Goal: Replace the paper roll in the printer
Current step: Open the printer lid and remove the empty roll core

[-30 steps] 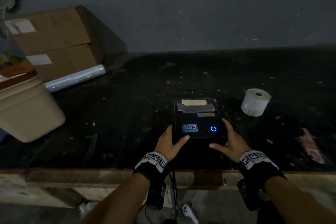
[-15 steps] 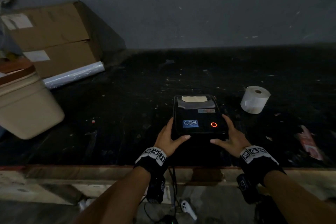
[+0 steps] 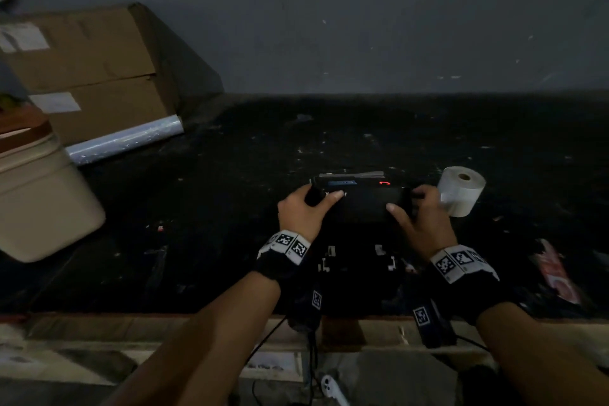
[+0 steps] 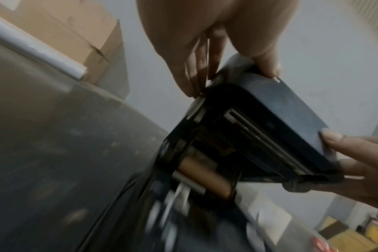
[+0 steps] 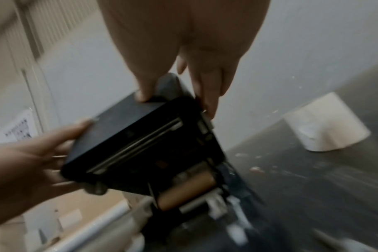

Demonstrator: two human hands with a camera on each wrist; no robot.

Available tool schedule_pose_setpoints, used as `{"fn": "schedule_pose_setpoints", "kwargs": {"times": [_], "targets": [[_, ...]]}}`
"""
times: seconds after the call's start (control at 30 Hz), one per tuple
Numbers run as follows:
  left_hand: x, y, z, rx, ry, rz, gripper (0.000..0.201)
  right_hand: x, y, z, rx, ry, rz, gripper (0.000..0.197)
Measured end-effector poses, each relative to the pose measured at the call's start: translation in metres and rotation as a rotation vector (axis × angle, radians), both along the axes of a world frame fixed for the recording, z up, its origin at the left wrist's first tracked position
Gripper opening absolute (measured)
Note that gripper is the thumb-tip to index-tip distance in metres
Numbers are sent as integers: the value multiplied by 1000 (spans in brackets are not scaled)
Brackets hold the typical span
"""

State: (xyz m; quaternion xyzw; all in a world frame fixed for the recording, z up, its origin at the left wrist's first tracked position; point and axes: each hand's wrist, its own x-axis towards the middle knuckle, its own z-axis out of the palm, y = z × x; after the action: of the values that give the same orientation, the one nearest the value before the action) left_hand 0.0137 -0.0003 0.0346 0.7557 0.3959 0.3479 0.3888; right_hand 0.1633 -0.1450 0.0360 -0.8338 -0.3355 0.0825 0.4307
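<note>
Low in the middle of the frame, the left hand (image 3: 300, 212) and right hand (image 3: 418, 217) each grip a side of the printer lid (image 3: 362, 204), tipped up. A brown empty core (image 4: 205, 177) sits inside. A white paper roll (image 3: 461, 189) stands just right; boxes (image 3: 85, 72) sit upper left

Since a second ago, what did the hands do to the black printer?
Both hands, left and right, swung the printer lid up and open, baring a brown core inside; its light went from blue to red. The new paper roll stayed on the table.
</note>
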Motion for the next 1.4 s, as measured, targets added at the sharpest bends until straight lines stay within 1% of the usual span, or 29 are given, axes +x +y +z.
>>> {"fn": "schedule_pose_setpoints", "kwargs": {"times": [0.13, 0.2, 0.23, 0.37, 0.57, 0.73, 0.8, 0.87, 0.93, 1.0, 1.03, 1.1, 1.17, 1.23, 1.27, 1.3, 1.33, 1.4], "targets": [[18, 19, 14, -24, -30, 91, 53, 8, 18, 12, -31, -159, 42, 36], [25, 30, 15, -43, -84, 104, 56, 16, 28, 19, 16, -260, 69, 31], [28, 35, 14, -41, -109, 98, 54, 22, 34, 23, 10, -283, 78, 30], [40, 50, 16, -29, -137, 31, 49, 49, 60, 45, -167, -223, 97, 30], [62, 74, 26, -82, -66, 20, 50, 80, 87, 42, -117, -271, 172, 41], [71, 85, 24, -151, -28, -33, 52, 107, 108, 42, -152, -203, 234, 46], [71, 89, 17, -127, 35, -72, 48, 115, 110, 40, -160, -157, 263, 48], [69, 95, 12, -126, 154, -124, 50, 115, 107, 36, -121, -109, 285, 51], [63, 101, 8, -140, 291, -179, 57, 113, 98, 31, -73, -56, 279, 51], [56, 104, 3, -123, 475, -241, 56, 110, 86, 18, -35, -12, 226, 50], [51, 105, -1, -128, 566, -287, 56, 110, 80, 8, -44, -20, 207, 49], [42, 102, -10, -207, 683, -400, 56, 108, 72, -13, -174, -40, 244, 45], [35, 97, -22, -242, 728, -512, 54, 104, 68, -33, -382, -60, 392, 46], [34, 93, -36, -162, 783, -565, 55, 97, 67, -46, -550, -111, 548, 59], [36, 90, -42, -117, 803, -571, 53, 95, 67, -51, -584, -133, 599, 69], [38, 89, -49, -88, 813, -561, 50, 93, 67, -56, -611, -143, 624, 75], [39, 87, -54, -70, 828, -538, 48, 90, 68, -59, -645, -173, 620, 72], [42, 85, -63, -39, 835, -502, 45, 84, 69, -62, -725, -259, 580, 59]]}}
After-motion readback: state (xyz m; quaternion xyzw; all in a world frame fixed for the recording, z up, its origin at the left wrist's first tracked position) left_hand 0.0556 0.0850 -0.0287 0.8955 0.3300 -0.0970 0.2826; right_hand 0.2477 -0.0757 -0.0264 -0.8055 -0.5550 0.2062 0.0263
